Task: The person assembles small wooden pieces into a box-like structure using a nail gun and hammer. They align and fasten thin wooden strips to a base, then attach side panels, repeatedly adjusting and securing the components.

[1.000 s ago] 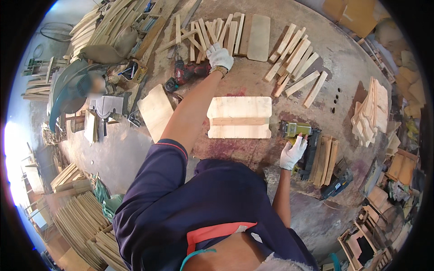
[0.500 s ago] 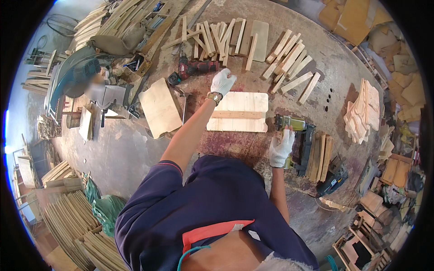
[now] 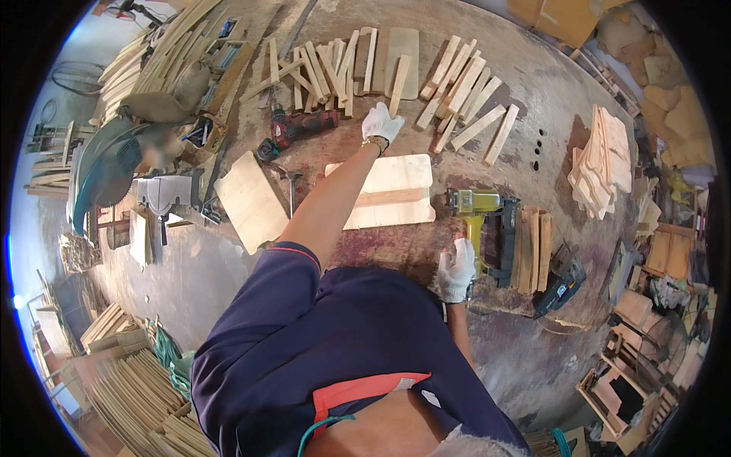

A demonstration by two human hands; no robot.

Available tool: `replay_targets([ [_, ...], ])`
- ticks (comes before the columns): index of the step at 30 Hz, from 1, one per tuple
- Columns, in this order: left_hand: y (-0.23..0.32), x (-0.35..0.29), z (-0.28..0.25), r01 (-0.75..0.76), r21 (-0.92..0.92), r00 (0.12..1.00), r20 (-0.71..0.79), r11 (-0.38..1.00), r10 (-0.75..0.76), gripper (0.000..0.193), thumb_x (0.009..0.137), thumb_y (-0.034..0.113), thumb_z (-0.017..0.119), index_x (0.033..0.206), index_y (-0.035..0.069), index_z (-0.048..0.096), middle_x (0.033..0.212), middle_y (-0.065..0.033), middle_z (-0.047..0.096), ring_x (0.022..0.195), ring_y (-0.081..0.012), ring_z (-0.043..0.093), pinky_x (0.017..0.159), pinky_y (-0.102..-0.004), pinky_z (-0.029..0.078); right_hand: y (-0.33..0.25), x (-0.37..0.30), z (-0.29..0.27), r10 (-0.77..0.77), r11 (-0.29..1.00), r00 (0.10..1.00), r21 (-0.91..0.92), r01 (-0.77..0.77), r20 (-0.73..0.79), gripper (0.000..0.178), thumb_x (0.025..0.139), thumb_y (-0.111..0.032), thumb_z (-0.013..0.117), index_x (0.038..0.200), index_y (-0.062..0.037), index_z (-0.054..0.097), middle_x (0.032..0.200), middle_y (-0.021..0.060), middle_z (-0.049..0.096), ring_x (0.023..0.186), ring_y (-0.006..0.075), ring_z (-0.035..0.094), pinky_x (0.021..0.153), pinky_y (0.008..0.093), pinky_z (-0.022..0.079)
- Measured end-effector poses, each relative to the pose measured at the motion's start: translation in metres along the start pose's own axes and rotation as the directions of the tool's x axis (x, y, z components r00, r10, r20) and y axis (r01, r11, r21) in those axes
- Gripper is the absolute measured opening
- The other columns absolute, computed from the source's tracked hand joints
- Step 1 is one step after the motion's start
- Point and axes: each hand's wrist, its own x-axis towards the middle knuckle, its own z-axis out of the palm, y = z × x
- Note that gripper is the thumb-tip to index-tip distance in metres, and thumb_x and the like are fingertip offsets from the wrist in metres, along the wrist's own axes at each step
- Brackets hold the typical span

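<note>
My left hand (image 3: pixel 382 124), in a white glove, reaches out to the near end of a pale wooden strip (image 3: pixel 400 82). Thumb and fingers are apart around that end; a firm grip does not show. Under my left forearm lies a light wooden board (image 3: pixel 392 175) with notched corners and a darker strip (image 3: pixel 392 198) across its middle. My right hand (image 3: pixel 456 272), also gloved, is open with fingers stretched, beside the handle of a yellow-green and black nail gun (image 3: pixel 475 221). The nail gun lies on its side on the worktable (image 3: pixel 381 255).
A red-black cordless drill (image 3: pixel 301 126), a hammer (image 3: pixel 291 183) and a plain board (image 3: pixel 251 199) lie left. Several strips (image 3: pixel 464 84) spread across the back. Stacked boards (image 3: pixel 601 164), wood blocks (image 3: pixel 533 251) and a dark power tool (image 3: pixel 560 289) sit right. A mitre saw (image 3: pixel 114 171) stands far left.
My left hand has moved forward and right, from near the drill to the wooden strip's end. My right hand has let go of the nail gun and drawn back toward me. The view has shifted.
</note>
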Motion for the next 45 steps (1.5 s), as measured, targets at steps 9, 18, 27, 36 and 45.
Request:
replay_targets([
  [9, -0.034, -0.038, -0.038, -0.133, -0.379, 0.963, 0.169, 0.916, 0.21, 0.026, 0.091, 0.026, 0.063, 0.097, 0.0, 0.062, 0.078, -0.019, 0.063, 0.071, -0.0311, 0.061, 0.069, -0.0397, 0.047, 0.01, 0.011, -0.002, 0.003, 0.999, 0.999, 0.038, -0.002, -0.045, 0.049, 0.085, -0.006, 0.07, 0.132, -0.0018, 0.058, 0.127, 0.024, 0.062, 0.12, 0.0435, 0.057, 0.103, 0.046, 0.047],
  [18, -0.121, -0.233, -0.098, -0.274, -0.217, 0.917, 0.234, 0.937, 0.322, 0.027, 0.085, 0.007, 0.066, 0.112, 0.004, 0.066, 0.096, -0.0142, 0.063, 0.085, -0.0303, 0.064, 0.077, -0.0383, 0.051, 0.008, 0.045, 0.044, 0.352, 0.265, 0.846, 0.824, -0.501, 0.4, 0.054, 0.106, -0.022, 0.053, 0.153, -0.0029, 0.038, 0.127, 0.0154, 0.062, 0.097, 0.0219, 0.069, 0.085, 0.0355, 0.056],
  [27, -0.148, -0.274, -0.084, -0.371, -0.027, 0.928, 0.029, 0.928, 0.371, 0.029, 0.082, 0.007, 0.063, 0.11, 0.006, 0.067, 0.109, -0.016, 0.065, 0.104, -0.0381, 0.063, 0.087, -0.047, 0.052, 0.012, 0.065, 0.077, -0.003, 0.974, 0.896, 0.206, -0.098, 0.443, 0.051, 0.09, -0.007, 0.064, 0.14, -0.011, 0.055, 0.107, 0.0119, 0.066, 0.08, 0.0218, 0.07, 0.069, 0.0348, 0.056],
  [36, -0.163, -0.293, -0.084, -0.146, -0.207, 0.987, 0.033, 0.967, 0.156, 0.046, 0.078, 0.014, 0.068, 0.122, 0.014, 0.058, 0.109, -0.0151, 0.06, 0.1, -0.0373, 0.062, 0.084, -0.0469, 0.052, 0.025, 0.072, 0.07, -0.164, 0.986, 0.927, 0.097, 0.139, 0.337, 0.052, 0.079, -0.015, 0.078, 0.128, -0.0177, 0.062, 0.105, 0.0147, 0.063, 0.091, 0.0328, 0.065, 0.079, 0.0431, 0.054],
  [45, -0.154, -0.289, -0.057, -0.099, -0.25, 0.99, -0.121, 0.963, 0.07, 0.033, 0.076, 0.012, 0.079, 0.108, 0.014, 0.07, 0.087, -0.0078, 0.059, 0.075, -0.0245, 0.062, 0.071, -0.0376, 0.051, 0.051, 0.073, 0.083, -0.327, 0.941, 0.917, 0.169, 0.293, 0.227, 0.037, 0.08, -0.016, 0.079, 0.116, -0.0151, 0.068, 0.087, 0.008, 0.059, 0.073, 0.0242, 0.059, 0.068, 0.0387, 0.049],
])
